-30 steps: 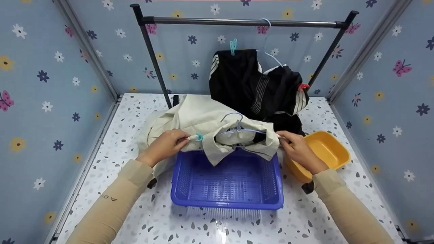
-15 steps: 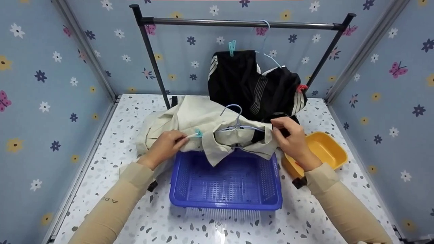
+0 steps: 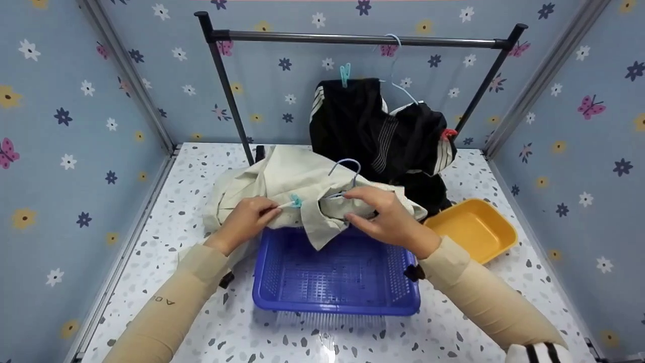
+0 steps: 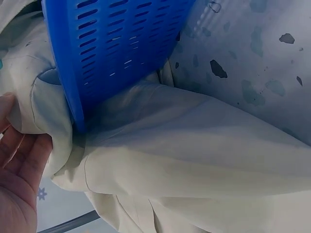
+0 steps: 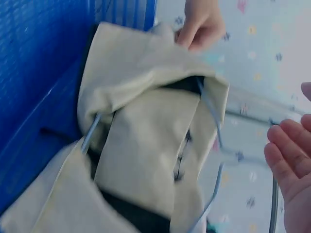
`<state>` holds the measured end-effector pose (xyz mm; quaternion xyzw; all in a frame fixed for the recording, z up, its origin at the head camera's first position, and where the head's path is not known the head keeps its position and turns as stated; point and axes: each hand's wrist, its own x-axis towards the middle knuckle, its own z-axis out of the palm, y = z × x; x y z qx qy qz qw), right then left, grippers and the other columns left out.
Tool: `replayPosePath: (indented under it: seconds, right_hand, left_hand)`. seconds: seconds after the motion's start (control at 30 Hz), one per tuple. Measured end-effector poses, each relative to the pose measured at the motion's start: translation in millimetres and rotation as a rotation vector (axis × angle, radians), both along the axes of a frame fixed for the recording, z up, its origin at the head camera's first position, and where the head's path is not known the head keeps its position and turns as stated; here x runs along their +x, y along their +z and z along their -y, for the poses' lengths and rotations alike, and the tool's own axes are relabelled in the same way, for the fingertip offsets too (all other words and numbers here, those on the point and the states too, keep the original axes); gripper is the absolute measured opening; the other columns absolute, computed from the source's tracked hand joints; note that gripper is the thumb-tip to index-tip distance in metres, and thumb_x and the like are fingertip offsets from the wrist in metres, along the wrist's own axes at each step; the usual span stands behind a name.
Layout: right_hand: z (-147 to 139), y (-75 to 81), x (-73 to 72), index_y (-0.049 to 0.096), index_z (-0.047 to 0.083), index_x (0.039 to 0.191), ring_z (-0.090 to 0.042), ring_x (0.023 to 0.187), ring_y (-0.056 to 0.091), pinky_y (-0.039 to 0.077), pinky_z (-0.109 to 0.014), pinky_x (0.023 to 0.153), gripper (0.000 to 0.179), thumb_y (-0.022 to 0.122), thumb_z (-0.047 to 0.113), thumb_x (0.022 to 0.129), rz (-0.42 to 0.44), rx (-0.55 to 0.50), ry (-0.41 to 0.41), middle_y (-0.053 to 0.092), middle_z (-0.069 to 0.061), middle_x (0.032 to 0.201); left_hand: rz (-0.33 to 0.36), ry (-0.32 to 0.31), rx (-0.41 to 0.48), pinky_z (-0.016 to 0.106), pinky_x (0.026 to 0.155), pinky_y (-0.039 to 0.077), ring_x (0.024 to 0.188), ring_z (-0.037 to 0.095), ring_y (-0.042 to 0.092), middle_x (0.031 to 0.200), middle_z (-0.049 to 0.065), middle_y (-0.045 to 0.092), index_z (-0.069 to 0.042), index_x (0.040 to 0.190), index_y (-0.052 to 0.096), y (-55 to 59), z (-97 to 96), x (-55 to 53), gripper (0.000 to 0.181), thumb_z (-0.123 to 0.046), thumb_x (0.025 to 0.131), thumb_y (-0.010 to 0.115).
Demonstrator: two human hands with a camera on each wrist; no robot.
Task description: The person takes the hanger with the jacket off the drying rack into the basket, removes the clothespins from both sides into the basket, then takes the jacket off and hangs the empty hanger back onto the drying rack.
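Observation:
A cream jacket (image 3: 302, 169) lies draped over the back of a blue basket (image 3: 335, 308), its collar facing me. Inside the collar sits a light-blue hanger (image 3: 345, 160), hook standing up. My left hand (image 3: 248, 218) pinches the jacket's shoulder beside a teal clothespin (image 3: 296, 201); the left wrist view shows those fingers (image 4: 29, 158) against the cloth. My right hand (image 3: 390, 217) is over the collar near the hanger, thumb and fingers apart. In the right wrist view the right hand (image 5: 296, 165) holds nothing, and a gap separates it from the collar.
Behind, a black rack (image 3: 312, 38) carries a black garment (image 3: 352, 126) on another hanger, with a teal clothespin (image 3: 345, 74) and a red clip (image 3: 448, 133). A yellow bin (image 3: 478, 227) stands right of the basket. Patterned walls enclose the speckled table (image 3: 211, 327).
My right hand has let go of the jacket's right shoulder and moved left to the collar and hanger. The left hand keeps its pinch in about the same place.

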<state>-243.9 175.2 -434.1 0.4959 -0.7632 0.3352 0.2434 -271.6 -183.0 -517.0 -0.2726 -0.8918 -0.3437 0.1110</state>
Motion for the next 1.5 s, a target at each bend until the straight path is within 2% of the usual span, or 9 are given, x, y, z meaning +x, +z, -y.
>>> replayPosePath:
  seconds: [0.07,0.17,0.4,0.43,0.63,0.67,0.9,1.17,1.5]
  right_hand:
    - [10.3,-0.6,2.0,0.075,-0.004,0.13,-0.037,0.114,0.079,0.066,-0.047,0.101,0.039,0.086,-0.001,0.093,0.018,0.053,-0.005,0.082,-0.021,0.123]
    - [23.6,-1.5,1.8,0.073,-0.003,0.135,-0.037,0.12,0.078,0.066,-0.051,0.101,0.038,0.083,0.003,0.098,0.05,0.123,-0.03,0.08,-0.02,0.128]
    - [49.7,-1.1,-3.2,0.068,-0.003,0.145,-0.039,0.133,0.072,0.061,-0.054,0.112,0.047,0.08,0.018,0.105,0.133,0.233,-0.095,0.075,-0.022,0.141]
    - [52.2,-8.7,-9.1,0.067,-0.001,0.147,-0.037,0.135,0.072,0.061,-0.051,0.115,0.049,0.08,0.023,0.106,0.139,0.232,-0.09,0.075,-0.02,0.142]
    - [71.0,-12.3,-16.1,0.067,0.001,0.149,-0.035,0.135,0.071,0.06,-0.05,0.115,0.051,0.08,0.025,0.106,0.21,0.293,-0.136,0.073,-0.018,0.144]
    - [74.9,-5.0,-12.1,0.067,-0.001,0.147,-0.037,0.134,0.072,0.061,-0.052,0.113,0.05,0.082,0.021,0.104,0.228,0.311,-0.149,0.073,-0.02,0.143]
    - [90.0,-5.5,-19.9,0.07,0.0,0.14,-0.034,0.131,0.072,0.06,-0.048,0.115,0.046,0.086,0.02,0.101,0.261,0.346,-0.171,0.075,-0.017,0.138]
    - [100.8,-8.1,-25.6,0.074,0.003,0.133,-0.032,0.116,0.077,0.064,-0.049,0.101,0.04,0.085,0.025,0.102,0.308,0.419,-0.237,0.08,-0.015,0.125]
    - [105.7,-11.1,-28.1,0.08,0.005,0.121,-0.03,0.11,0.082,0.067,-0.048,0.098,0.025,0.084,0.021,0.102,0.294,0.398,-0.221,0.085,-0.012,0.119]
  left_hand:
    - [-0.008,-0.009,0.006,0.048,0.088,0.063,0.093,0.03,0.078,0.099,0.015,0.084,-0.001,0.104,0.084,-0.6,0.6,0.1,0.014,-0.012,0.107,0.075]
    - [-0.013,-0.024,0.018,0.051,0.091,0.065,0.096,0.033,0.08,0.102,0.016,0.085,0.0,0.106,0.085,-0.1,1.1,-0.4,0.015,-0.012,0.107,0.076]
    - [-0.026,-0.023,0.013,0.052,0.091,0.065,0.096,0.034,0.081,0.102,0.017,0.085,0.0,0.108,0.086,0.3,1.9,-0.2,0.015,-0.012,0.107,0.076]
    - [-0.024,-0.021,0.011,0.052,0.091,0.065,0.096,0.034,0.081,0.102,0.017,0.085,0.0,0.108,0.086,0.0,2.3,0.5,0.016,-0.012,0.107,0.076]
    - [-0.016,-0.025,0.011,0.053,0.092,0.066,0.097,0.034,0.081,0.103,0.018,0.085,0.0,0.108,0.087,0.7,3.2,3.4,0.016,-0.013,0.106,0.077]
    - [-0.023,-0.027,0.009,0.053,0.091,0.066,0.097,0.034,0.081,0.103,0.017,0.085,0.0,0.108,0.087,0.8,3.2,3.6,0.016,-0.013,0.106,0.077]
    - [-0.031,-0.025,-0.008,0.052,0.091,0.066,0.097,0.033,0.081,0.103,0.016,0.086,0.0,0.108,0.087,1.6,3.6,4.2,0.016,-0.013,0.106,0.078]
    - [-0.024,-0.019,-0.018,0.051,0.092,0.066,0.097,0.032,0.081,0.104,0.015,0.086,0.0,0.109,0.086,0.2,3.1,5.9,0.016,-0.013,0.106,0.078]
    - [-0.028,-0.032,-0.035,0.048,0.089,0.065,0.093,0.029,0.079,0.101,0.013,0.085,-0.002,0.108,0.086,-1.5,4.6,2.8,0.015,-0.015,0.106,0.078]
